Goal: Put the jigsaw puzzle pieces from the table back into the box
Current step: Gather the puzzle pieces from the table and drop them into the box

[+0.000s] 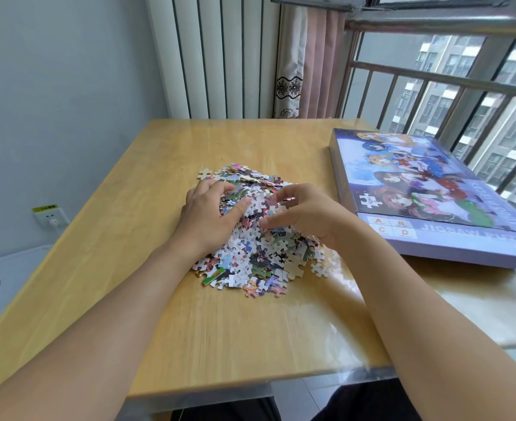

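Both hands dig into a mound of jigsaw puzzle pieces [252, 235] at the centre of the frame: the left hand [211, 215] lies on the heap's left flank with its fingers curled into the pieces and the thumb stretched across the top, while the right hand [305, 214] curves over the right flank, fingers bent and thumb pressed into the pile. Whether either hand has actually closed on a bunch of pieces cannot be told. The pieces lie loose on a pale wooden table [174, 329], a mix of printed faces and white backs, with a few strays at the edges of the heap, one at its upper left. The puzzle box [426, 192], purple with cartoon figures on its closed lid and the words "JIGSAW PUZZLE" along its near edge, rests at the right of the frame, apart from the pile. A radiator [220, 56] and a curtain [308, 62] stand behind the table, a barred window [463, 86] fills the upper right, and a wall socket [50, 218] shows at the left.
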